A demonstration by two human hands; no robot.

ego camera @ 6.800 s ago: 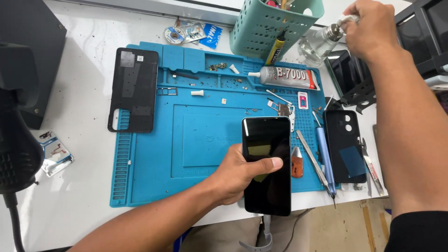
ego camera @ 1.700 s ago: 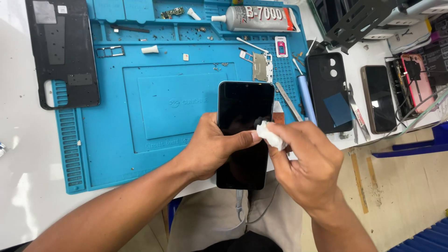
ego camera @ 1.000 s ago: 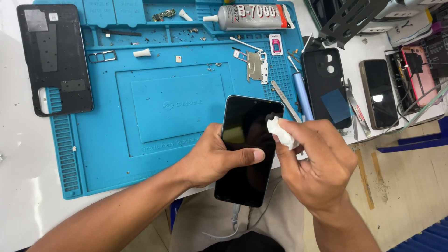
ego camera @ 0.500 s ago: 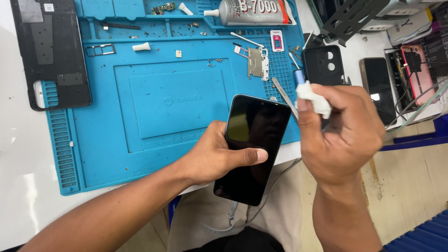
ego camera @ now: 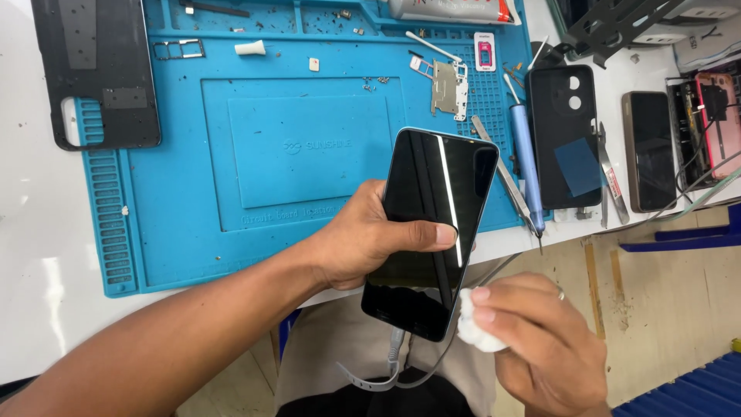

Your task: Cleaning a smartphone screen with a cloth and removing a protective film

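My left hand (ego camera: pixel 363 239) grips a black smartphone (ego camera: pixel 432 224), screen up and tilted, over the front edge of the blue repair mat (ego camera: pixel 301 147); the thumb lies across the glass. My right hand (ego camera: pixel 540 340) pinches a small white wad of cloth (ego camera: pixel 472 324) against the phone's lower right edge. A grey cable (ego camera: pixel 394 363) hangs from the phone's bottom end.
A black phone back cover (ego camera: pixel 96 73) lies at the mat's top left. A metal bracket (ego camera: pixel 446 81), blue screwdriver (ego camera: pixel 525 162), tweezers and small parts sit at the mat's right. A second black back cover (ego camera: pixel 571 135) and more phones (ego camera: pixel 652 150) lie further right. A glue tube (ego camera: pixel 451 9) is at the top.
My right hand with the white wad has dropped from beside the phone's top right corner to its lower right edge. The phone has tilted slightly and stays in my left hand.
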